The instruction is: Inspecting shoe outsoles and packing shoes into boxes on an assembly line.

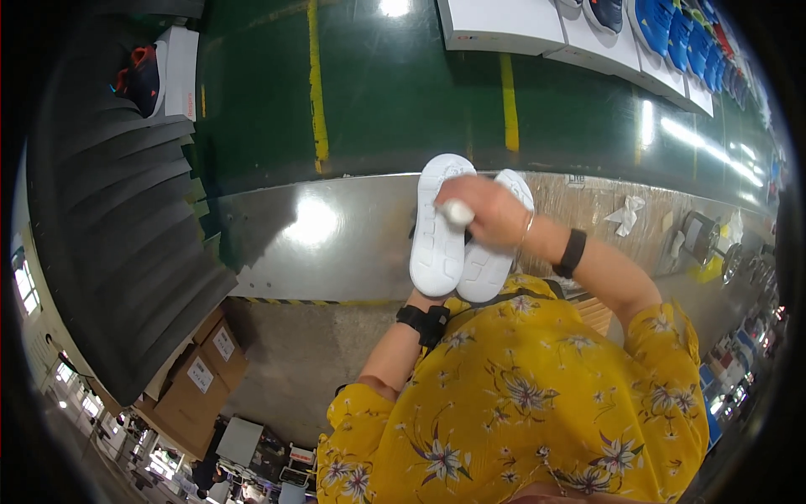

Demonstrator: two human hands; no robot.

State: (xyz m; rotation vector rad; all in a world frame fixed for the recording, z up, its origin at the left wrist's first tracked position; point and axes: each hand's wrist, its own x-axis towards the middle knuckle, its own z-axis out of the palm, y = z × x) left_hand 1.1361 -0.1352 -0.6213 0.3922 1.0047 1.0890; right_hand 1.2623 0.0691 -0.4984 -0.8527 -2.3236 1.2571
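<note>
Two shoes are turned with their white soles up in front of me, side by side: the left sole [438, 227] overlaps the right sole [487, 273]. My left hand [426, 300] reaches in behind them and supports the pair, its fingers hidden by the soles. Over the upper part of the soles lies my right hand [491, 210], a little smeared by motion. Its closed fingers grip a small white wad [456, 212], perhaps cloth, pressed to or just above the left sole. The shoe uppers barely show; a dark bit peeks out beside the left sole.
Beneath the shoes runs a shiny metal bench [353, 210]; to the right, a cardboard-covered stretch [579, 214] holds a crumpled white scrap [626, 215]. A black ridged covering [117, 244] lies at left, with cardboard boxes [197, 382] below. Blue shoes [659, 29] stand on white boxes [504, 25] beyond.
</note>
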